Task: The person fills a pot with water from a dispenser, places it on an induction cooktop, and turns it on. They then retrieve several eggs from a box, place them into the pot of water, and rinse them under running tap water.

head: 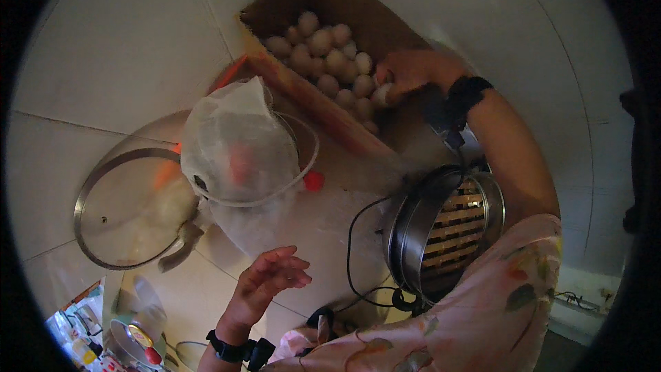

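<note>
My right hand (410, 75) reaches into an open cardboard box (325, 106), its fingers closed around a whitish egg (382, 95) at the edge of a pile of eggs (320, 44). Lower in the view, my left hand (273, 279) is raised with nothing in it, fingers apart and slightly bent. Between the left hand and the box stands a container with a thin hoop handle, covered by translucent white material (237, 134); something red shows through. My right palm is hidden.
A round glass lid (82, 206) with a metal rim lies at left. A metal steamer-like pot (408, 248) with a slatted rack (457, 227) stands near my right arm, a black cord (351, 248) looping beside it. A small red object (314, 181) is by the hoop.
</note>
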A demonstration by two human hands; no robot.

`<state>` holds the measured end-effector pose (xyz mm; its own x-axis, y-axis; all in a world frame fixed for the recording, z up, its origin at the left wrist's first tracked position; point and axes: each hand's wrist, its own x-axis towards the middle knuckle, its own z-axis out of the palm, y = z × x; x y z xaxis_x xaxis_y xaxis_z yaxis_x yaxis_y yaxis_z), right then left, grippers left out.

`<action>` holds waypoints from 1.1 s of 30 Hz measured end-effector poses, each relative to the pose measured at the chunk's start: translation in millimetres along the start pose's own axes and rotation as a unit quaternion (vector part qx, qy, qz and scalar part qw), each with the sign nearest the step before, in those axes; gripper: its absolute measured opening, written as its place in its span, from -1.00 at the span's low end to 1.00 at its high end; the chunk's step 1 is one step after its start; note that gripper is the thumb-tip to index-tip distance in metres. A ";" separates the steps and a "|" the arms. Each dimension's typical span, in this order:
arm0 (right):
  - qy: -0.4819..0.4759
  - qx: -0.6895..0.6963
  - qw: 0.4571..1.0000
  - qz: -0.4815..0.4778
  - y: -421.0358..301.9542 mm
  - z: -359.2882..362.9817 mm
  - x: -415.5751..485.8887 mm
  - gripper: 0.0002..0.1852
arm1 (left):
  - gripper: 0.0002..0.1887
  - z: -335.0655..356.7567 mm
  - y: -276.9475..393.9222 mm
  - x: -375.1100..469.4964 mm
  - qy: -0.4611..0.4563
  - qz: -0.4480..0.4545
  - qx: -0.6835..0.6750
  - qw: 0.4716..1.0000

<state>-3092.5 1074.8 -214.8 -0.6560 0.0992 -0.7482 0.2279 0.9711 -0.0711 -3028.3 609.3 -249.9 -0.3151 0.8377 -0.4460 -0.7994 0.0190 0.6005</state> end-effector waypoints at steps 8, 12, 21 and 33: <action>0.001 0.041 0.999 -0.016 10.3 56.8 28.2 -0.57 | -0.54 -10.0 -3.2 -8.2 0.012 -0.013 0.003 1.000; -0.001 -0.064 0.994 0.083 -15.6 23.8 -4.1 -0.53 | -0.54 -12.8 -4.5 -8.1 0.007 -0.013 -0.003 1.000; 0.272 0.135 0.952 -0.023 -27.1 -44.5 48.4 -0.47 | -0.55 -11.4 -3.4 -5.6 0.015 -0.015 0.008 1.000; 0.245 0.130 0.958 0.071 -41.2 -3.0 85.5 -0.53 | -0.55 -20.4 -7.3 -11.8 0.011 -0.038 0.018 0.999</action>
<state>-3160.1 1043.9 -273.9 -0.8499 0.3784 -0.3667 0.4694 0.8599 -0.2006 -3029.1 588.1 -262.6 -0.2654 0.8205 -0.5062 -0.8028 0.1026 0.5873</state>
